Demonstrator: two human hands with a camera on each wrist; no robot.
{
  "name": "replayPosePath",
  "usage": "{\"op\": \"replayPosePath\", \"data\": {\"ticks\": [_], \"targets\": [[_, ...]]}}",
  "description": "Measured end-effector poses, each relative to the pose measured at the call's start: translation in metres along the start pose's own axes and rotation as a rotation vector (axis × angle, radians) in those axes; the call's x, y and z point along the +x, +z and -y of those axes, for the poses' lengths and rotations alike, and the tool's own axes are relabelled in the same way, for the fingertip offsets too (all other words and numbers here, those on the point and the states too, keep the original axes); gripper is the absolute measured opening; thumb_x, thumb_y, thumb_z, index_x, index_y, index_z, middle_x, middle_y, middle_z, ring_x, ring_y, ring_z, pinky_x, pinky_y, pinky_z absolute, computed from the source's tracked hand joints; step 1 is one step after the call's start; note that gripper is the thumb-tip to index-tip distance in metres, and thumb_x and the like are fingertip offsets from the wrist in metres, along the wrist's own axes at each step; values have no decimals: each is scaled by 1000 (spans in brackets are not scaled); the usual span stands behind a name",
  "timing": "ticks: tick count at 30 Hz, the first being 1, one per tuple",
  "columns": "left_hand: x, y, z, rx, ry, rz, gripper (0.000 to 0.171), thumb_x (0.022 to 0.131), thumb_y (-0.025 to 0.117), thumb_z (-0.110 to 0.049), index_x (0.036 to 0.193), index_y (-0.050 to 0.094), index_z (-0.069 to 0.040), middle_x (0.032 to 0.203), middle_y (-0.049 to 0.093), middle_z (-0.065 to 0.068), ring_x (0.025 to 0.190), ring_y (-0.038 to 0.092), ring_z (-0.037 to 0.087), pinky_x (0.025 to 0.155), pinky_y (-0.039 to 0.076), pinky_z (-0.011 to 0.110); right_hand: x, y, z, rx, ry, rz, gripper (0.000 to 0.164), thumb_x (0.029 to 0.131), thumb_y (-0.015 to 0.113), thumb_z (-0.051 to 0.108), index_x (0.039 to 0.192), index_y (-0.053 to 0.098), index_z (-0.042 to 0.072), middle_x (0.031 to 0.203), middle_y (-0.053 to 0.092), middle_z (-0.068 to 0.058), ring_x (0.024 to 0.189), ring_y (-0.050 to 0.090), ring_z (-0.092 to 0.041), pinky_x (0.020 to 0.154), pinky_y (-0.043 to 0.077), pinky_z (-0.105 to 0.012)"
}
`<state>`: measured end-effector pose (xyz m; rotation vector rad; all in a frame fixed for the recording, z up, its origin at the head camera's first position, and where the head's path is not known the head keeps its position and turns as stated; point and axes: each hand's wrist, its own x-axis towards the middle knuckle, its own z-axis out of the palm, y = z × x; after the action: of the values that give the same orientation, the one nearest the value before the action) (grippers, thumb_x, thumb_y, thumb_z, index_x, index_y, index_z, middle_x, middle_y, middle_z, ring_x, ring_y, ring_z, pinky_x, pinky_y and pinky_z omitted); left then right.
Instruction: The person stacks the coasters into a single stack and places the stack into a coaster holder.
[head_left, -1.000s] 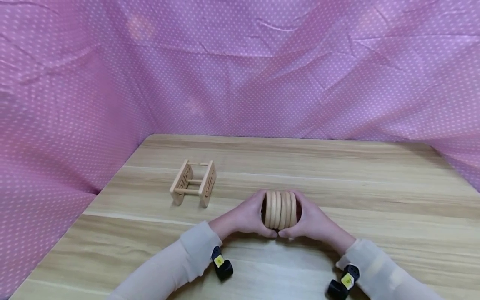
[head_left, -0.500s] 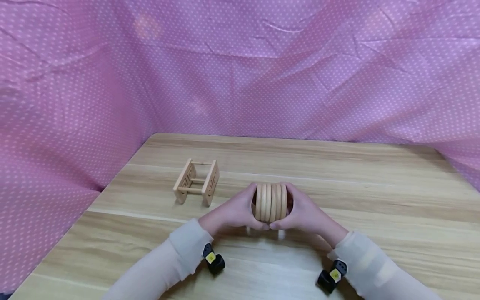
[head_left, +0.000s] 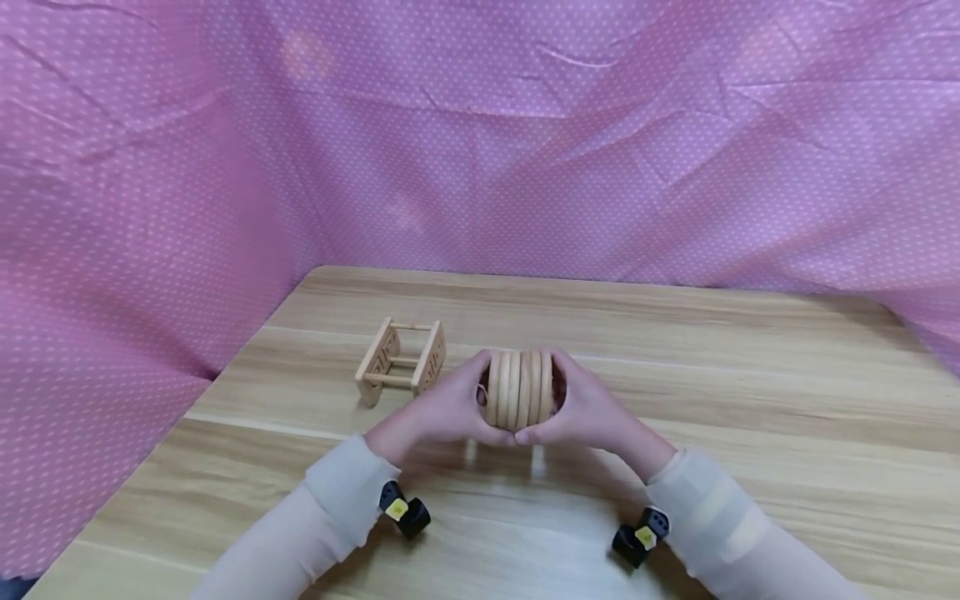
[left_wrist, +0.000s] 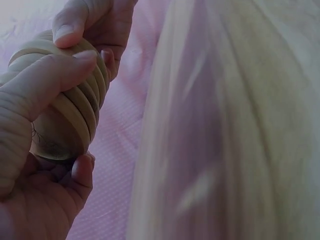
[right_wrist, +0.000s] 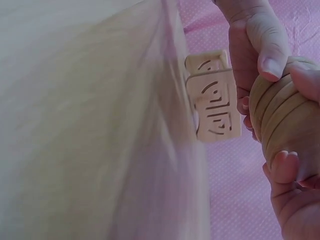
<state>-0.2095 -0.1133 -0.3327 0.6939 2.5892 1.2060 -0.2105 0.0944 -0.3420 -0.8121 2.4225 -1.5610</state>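
Note:
In the head view, a stack of several round wooden coasters [head_left: 519,388] stands on edge between both hands, held above the table. My left hand [head_left: 448,407] grips the stack's left end, with the thumb along its near side. My right hand [head_left: 590,414] holds the right end the same way, and the two thumb tips meet. The left wrist view shows the coasters [left_wrist: 75,112] pressed together, with fingers curled round their rims. To the left of the hands stands a wooden coaster rack [head_left: 430,360] with cut-out side panels joined by dowels; the left hand partly covers its near corner.
A wood-grain table [head_left: 712,375] spreads under the hands, with bare surface on the right. Pink dotted cloth [head_left: 480,167] hangs behind it and on the left. Black cameras [head_left: 405,510] sit at both wrists.
Both hands have moved left and farther from the person, carrying the coasters closer to the rack and up off the table. The grip looks the same. The head view has shifted slightly.

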Motion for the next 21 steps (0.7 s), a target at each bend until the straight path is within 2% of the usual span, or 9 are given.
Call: {"op": "replayPosePath", "data": {"ticks": [5, 10, 16, 21], "targets": [[-5, -13, 0, 34, 29, -28, 90, 55, 89, -25, 129, 39, -10, 116, 55, 3, 101, 56, 18, 89, 48, 35, 8, 3, 11, -3, -9, -3, 88, 54, 89, 23, 127, 41, 12, 112, 57, -5, 96, 57, -18, 80, 51, -32], [-12, -29, 2, 85, 41, -45, 92, 55, 89, -27, 129, 38, -9, 118, 54, 5, 105, 55, 19, 92, 46, 35, 20, 10, 22, 22, -31, 2, 88, 53, 90, 20, 126, 43, 12, 111, 57, -5, 92, 57, -18, 79, 50, -34], [-19, -47, 8, 125, 42, -78, 89, 56, 88, -25, 128, 39, -11, 116, 56, 4, 104, 56, 19, 90, 47, 34, 36, 20, 29, 16, -66, -1, 86, 51, 91, 24, 123, 46, 18, 103, 57, -1, 83, 53, -16, 72, 49, -34], [-21, -59, 15, 137, 86, -111, 85, 60, 87, -23, 129, 39, -11, 118, 55, 5, 107, 55, 19, 94, 45, 37, 51, 27, 35, -31, -77, -18, 88, 50, 91, 27, 125, 45, 23, 91, 52, 0, 74, 47, -16, 63, 44, -27]]}}
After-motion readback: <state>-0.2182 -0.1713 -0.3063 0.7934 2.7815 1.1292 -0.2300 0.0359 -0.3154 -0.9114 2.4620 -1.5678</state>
